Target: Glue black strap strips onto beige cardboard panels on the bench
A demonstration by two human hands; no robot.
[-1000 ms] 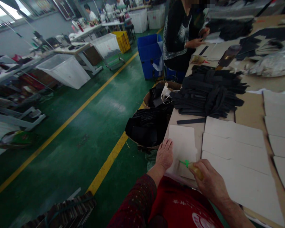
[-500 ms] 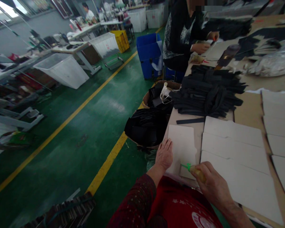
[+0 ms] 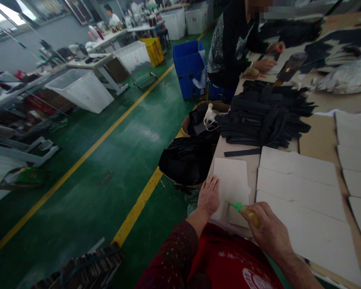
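Observation:
A pale, off-white panel (image 3: 231,176) lies flat at the table's left edge in front of me. My left hand (image 3: 209,195) rests on its left edge, fingers stretched out and lying flat. In my right hand (image 3: 269,228) is a small yellowish squeeze bottle (image 3: 252,216) with a green nozzle, fingers wrapped round it. The nozzle points left, with its tip over the panel's near part, where a darker patch shows; whether it touches I cannot tell. Just beyond the panel lies a single black strip (image 3: 242,153).
Overlapping pale panels (image 3: 301,200) lie to the right. A heap of black strips (image 3: 264,116) sits behind them. Boxes of black pieces (image 3: 183,160) stand left of the table. A co-worker (image 3: 231,44) works at the far side, near a blue bin (image 3: 188,70).
The green nozzle has shifted slightly up and left over the panel. My left hand stays in place. The co-worker's hands have moved right and the co-worker leans further over the table.

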